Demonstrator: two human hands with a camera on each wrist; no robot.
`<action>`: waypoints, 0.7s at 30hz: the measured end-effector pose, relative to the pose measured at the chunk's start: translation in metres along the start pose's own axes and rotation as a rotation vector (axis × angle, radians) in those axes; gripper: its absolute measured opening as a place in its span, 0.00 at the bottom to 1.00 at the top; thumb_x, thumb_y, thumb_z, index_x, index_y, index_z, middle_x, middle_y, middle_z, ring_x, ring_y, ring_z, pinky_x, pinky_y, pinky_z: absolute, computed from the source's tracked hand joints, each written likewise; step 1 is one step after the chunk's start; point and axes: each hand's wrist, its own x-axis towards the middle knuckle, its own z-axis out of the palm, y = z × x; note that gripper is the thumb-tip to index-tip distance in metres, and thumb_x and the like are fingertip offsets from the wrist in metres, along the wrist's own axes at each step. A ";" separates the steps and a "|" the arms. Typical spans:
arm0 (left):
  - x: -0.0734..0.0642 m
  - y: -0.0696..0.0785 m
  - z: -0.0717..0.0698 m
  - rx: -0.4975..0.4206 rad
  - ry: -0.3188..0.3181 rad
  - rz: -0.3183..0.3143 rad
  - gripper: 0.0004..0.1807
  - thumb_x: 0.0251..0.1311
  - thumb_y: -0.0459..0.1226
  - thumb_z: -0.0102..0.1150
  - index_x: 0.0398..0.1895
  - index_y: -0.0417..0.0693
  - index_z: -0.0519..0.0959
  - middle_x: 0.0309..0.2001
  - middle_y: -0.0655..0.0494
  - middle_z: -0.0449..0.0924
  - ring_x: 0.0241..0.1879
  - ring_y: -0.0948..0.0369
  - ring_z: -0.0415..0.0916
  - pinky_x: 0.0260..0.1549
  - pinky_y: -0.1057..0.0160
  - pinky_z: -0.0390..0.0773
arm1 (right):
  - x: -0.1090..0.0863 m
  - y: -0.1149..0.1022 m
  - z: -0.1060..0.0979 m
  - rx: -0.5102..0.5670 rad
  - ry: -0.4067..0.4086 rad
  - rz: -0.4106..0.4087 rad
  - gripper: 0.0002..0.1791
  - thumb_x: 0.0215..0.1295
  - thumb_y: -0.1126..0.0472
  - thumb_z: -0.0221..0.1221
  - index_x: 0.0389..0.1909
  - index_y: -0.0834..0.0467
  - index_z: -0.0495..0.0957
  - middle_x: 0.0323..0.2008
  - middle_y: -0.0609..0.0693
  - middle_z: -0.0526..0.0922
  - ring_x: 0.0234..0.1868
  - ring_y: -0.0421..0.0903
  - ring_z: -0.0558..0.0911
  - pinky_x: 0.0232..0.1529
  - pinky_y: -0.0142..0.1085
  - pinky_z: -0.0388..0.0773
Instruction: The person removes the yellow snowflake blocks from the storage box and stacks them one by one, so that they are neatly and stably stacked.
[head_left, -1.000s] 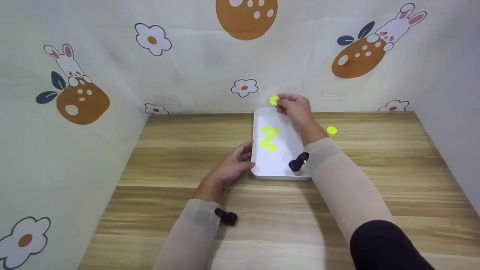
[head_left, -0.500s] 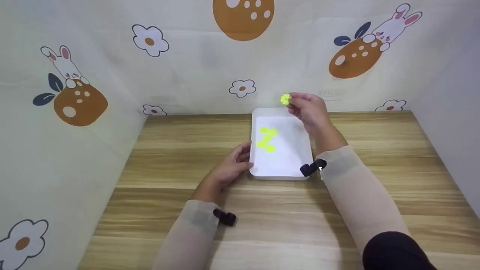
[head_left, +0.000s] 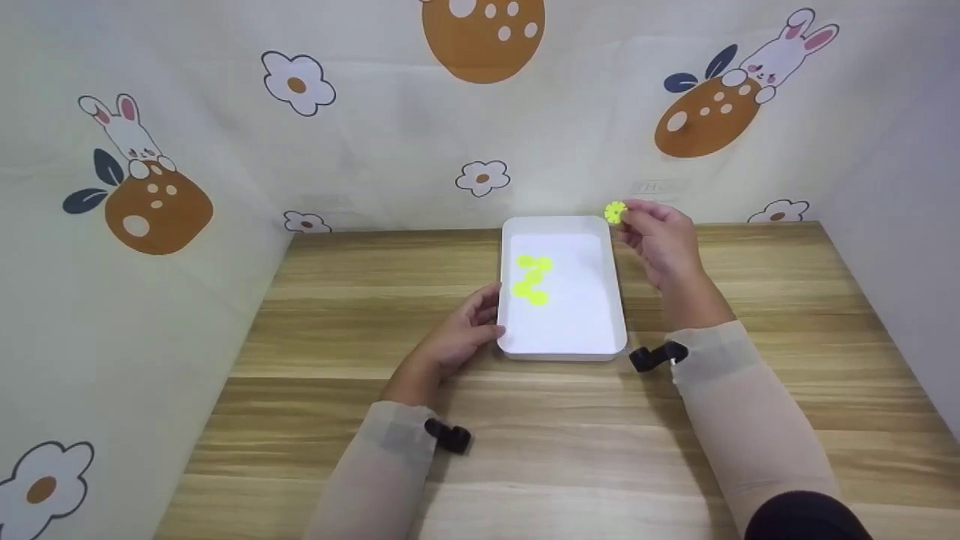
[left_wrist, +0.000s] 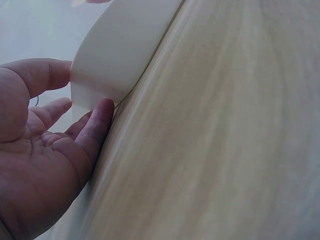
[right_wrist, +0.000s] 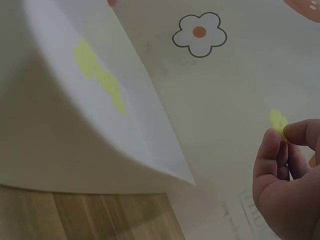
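Observation:
My right hand (head_left: 664, 240) pinches a yellow notched plastic disc (head_left: 615, 213) between thumb and fingertips, up by the back right corner of a white tray (head_left: 559, 355). In the right wrist view the same disc (right_wrist: 278, 121) stands edge-up from the fingertips. Several more yellow discs (head_left: 533, 277) lie in a zigzag cluster in the left half of the tray. Against the tray's left wall rests my left hand (head_left: 466, 330), thumb and fingers apart. The left wrist view has its fingertips touching the white side wall (left_wrist: 125, 45).
The tray stands on a wood-grain tabletop (head_left: 360, 315). A cream cloth backdrop (head_left: 405, 142) with rabbit, fruit and flower prints rises behind the table and along its left side. Small black cameras sit at both sleeve cuffs.
My right hand has moved right with the disc, from over the tray to its back right corner. Another disc, earlier on the table at right, is out of sight. My left hand stays put.

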 end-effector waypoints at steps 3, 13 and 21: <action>-0.001 0.001 0.000 0.002 0.006 -0.008 0.44 0.70 0.26 0.59 0.87 0.44 0.53 0.82 0.41 0.60 0.83 0.45 0.58 0.80 0.47 0.67 | -0.002 0.001 -0.010 -0.017 0.023 -0.003 0.16 0.73 0.58 0.67 0.56 0.60 0.84 0.47 0.49 0.88 0.43 0.47 0.86 0.51 0.33 0.89; -0.002 0.003 0.001 0.001 0.017 -0.014 0.43 0.70 0.25 0.59 0.86 0.45 0.54 0.83 0.43 0.60 0.83 0.47 0.60 0.80 0.49 0.68 | 0.001 0.006 -0.043 -0.077 0.114 0.037 0.16 0.73 0.55 0.68 0.57 0.56 0.84 0.49 0.49 0.86 0.46 0.45 0.86 0.51 0.32 0.88; -0.002 0.003 0.001 0.018 0.032 -0.044 0.43 0.71 0.27 0.59 0.86 0.48 0.55 0.83 0.46 0.61 0.83 0.49 0.60 0.80 0.50 0.68 | 0.010 0.014 -0.065 -0.078 0.153 0.074 0.16 0.75 0.59 0.65 0.60 0.56 0.83 0.49 0.46 0.85 0.47 0.45 0.86 0.54 0.33 0.86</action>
